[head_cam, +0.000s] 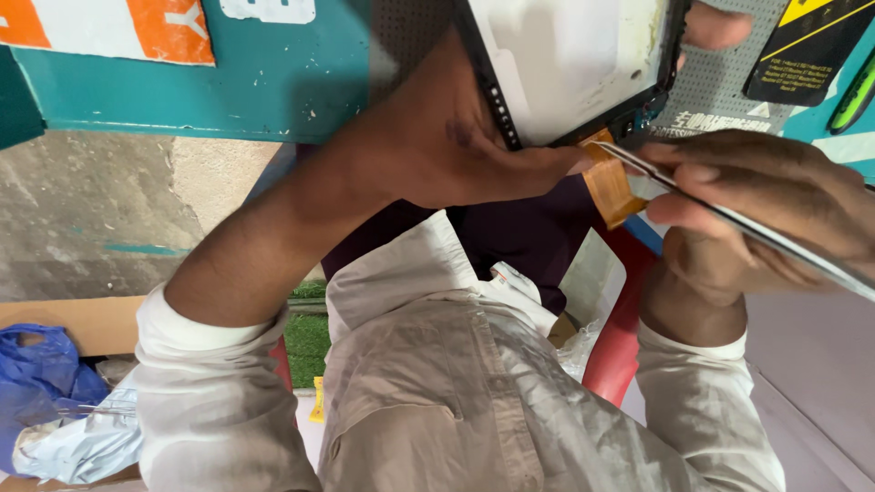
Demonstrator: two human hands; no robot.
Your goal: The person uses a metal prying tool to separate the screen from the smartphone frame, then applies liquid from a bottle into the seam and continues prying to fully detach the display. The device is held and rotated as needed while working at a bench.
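Dressed in a pale grey-beige button shirt (456,392), creased and faintly smudged, collar open; long sleeves pushed up, white cuffs (205,333) bunched at both forearms. Bare hands, no rings or watch.

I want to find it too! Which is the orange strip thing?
Look at the big white panel with a black frame up top. Below its bottom edge, between the left hand and right hand, hangs the flat orange ribbon, the only orange piece there.

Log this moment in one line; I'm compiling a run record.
left hand: holds screen panel | right hand: holds thin metal tool, tip at orange flex cable
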